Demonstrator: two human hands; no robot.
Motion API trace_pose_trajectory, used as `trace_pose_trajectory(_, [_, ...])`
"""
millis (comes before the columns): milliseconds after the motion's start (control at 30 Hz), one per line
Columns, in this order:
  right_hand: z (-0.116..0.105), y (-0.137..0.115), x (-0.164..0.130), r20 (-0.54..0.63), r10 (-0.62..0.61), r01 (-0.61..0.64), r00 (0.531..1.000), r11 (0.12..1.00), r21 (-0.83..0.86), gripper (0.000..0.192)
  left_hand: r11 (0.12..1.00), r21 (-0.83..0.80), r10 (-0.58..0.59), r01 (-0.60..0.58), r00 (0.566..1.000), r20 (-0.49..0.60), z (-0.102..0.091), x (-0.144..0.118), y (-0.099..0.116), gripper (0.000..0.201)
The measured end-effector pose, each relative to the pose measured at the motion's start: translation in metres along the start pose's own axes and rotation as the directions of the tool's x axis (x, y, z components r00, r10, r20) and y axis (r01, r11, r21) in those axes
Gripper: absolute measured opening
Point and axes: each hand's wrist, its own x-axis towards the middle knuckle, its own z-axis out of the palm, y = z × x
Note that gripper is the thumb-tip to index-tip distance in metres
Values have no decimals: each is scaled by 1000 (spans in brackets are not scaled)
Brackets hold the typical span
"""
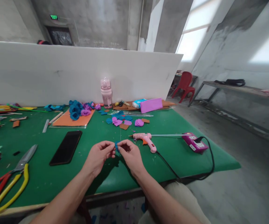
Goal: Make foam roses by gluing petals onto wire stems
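My left hand (102, 153) and my right hand (129, 153) meet above the table's front part, their fingertips pinched on a small blue paper flower (117, 145). A thin wire stem (120, 134) rises from it, pointing away from me. Most of the flower is hidden by my fingers. Just right of my right hand lies a pink hot glue gun (146, 138) with an orange trigger and a clear glue stick in its back. Beyond my hands are scattered cut petals (118, 118) in blue, purple and brown. A black phone (66, 147) lies left of my left hand.
Yellow-and-red-handled shears (20, 174) lie at left. Finished blue and purple flowers (76, 109) rest on orange paper (66, 122). A pink bottle (106, 93) stands by the white partition (78, 74). A purple power strip (195, 143) with a black cable sits at right.
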Motion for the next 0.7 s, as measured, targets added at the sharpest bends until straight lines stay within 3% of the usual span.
trace_pose_trajectory(200, [0, -1, -1, 89, 98, -105, 991, 992, 76, 14, 999, 29, 19, -18, 999, -44, 2, 1, -3, 23])
trace_pose_trajectory(700, [-1, 1, 0, 97, 104, -109, 990, 992, 55, 17, 1000, 16, 12, -11, 999, -52, 1, 0, -4, 24])
